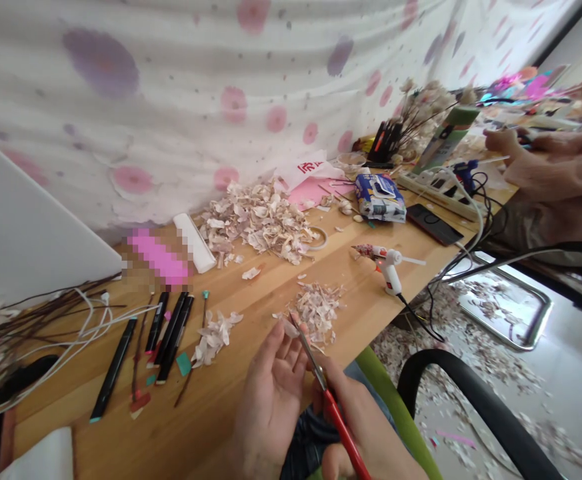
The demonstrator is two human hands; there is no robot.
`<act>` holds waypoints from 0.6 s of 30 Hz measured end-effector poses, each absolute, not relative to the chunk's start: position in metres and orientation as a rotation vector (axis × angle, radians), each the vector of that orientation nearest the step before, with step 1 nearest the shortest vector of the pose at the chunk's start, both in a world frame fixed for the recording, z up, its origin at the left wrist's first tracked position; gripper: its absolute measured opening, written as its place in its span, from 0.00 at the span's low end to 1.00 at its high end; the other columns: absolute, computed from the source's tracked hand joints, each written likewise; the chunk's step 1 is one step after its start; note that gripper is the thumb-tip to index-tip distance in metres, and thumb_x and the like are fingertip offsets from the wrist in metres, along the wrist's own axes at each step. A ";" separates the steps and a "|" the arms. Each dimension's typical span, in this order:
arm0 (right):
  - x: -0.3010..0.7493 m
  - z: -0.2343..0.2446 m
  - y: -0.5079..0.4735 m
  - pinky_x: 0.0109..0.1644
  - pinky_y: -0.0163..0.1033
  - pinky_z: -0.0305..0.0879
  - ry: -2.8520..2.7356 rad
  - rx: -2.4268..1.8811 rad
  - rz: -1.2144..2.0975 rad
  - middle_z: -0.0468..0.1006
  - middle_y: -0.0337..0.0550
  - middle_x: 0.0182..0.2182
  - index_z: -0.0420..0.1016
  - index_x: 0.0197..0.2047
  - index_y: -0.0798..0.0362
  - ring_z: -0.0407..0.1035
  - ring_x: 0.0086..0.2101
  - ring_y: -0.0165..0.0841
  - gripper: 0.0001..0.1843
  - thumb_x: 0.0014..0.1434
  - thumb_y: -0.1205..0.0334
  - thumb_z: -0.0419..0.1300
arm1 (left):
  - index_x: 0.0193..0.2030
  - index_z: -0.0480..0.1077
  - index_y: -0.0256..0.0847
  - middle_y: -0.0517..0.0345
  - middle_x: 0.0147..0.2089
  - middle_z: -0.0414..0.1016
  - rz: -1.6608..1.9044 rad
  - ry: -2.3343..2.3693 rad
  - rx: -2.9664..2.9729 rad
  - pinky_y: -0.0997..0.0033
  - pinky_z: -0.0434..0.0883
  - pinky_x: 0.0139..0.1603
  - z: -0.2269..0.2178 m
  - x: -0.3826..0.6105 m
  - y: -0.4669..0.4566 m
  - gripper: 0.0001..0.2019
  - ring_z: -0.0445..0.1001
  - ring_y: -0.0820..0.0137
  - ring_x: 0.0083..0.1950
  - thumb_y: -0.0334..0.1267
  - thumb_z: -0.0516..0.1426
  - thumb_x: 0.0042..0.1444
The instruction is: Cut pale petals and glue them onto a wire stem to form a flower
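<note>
My left hand (273,387) is palm up near the table's front edge, its thumb and fingertips pinching a small pale petal-like piece (291,329). My right hand (371,423) grips scissors with red handles (339,420), their metal blades pointing up and left. The blade tips meet the pale piece; whether they are apart I cannot tell. Just beyond my fingers lies a small heap of thin pale clippings (318,310). Left of my hands is a small cluster of pale petals (217,339). A large pile of dried, curled petals (255,220) rests against the curtain.
A white glue gun (389,273) stands at the table's right edge, its cord hanging down. Black markers (115,370), twigs and white cables (91,327) lie left. A wipes pack (381,197), phone (435,225) and power strip (441,193) sit right, near another person's sleeve (561,163).
</note>
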State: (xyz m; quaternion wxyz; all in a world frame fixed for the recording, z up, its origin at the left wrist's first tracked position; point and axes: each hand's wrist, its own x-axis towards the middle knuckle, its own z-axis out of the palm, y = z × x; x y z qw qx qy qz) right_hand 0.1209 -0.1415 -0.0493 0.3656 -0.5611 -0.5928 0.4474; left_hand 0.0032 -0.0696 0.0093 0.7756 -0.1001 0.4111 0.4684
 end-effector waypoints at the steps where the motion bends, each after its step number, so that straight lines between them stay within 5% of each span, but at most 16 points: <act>1: 0.121 -0.050 -0.141 0.28 0.37 0.62 -1.528 -1.442 1.134 0.70 0.37 0.24 0.69 0.58 0.57 0.60 0.23 0.34 0.69 0.32 0.08 0.44 | 0.35 0.77 0.38 0.54 0.36 0.84 1.018 0.892 -0.212 0.72 0.80 0.39 0.010 0.004 -0.070 0.16 0.83 0.72 0.36 0.28 0.51 0.70; 10: 0.118 -0.046 -0.138 0.28 0.37 0.63 -1.554 -1.428 1.029 0.69 0.36 0.23 0.64 0.66 0.56 0.61 0.21 0.35 0.70 0.35 0.09 0.44 | 0.40 0.76 0.35 0.55 0.35 0.84 1.030 0.907 -0.261 0.76 0.80 0.37 0.014 0.009 -0.072 0.14 0.83 0.74 0.34 0.26 0.49 0.71; 18: 0.122 -0.047 -0.142 0.28 0.35 0.64 -1.552 -1.477 1.047 0.69 0.35 0.23 0.66 0.63 0.54 0.62 0.21 0.34 0.67 0.35 0.10 0.45 | 0.38 0.76 0.35 0.54 0.34 0.83 1.008 0.887 -0.268 0.74 0.80 0.38 0.013 0.009 -0.072 0.16 0.83 0.73 0.34 0.27 0.48 0.71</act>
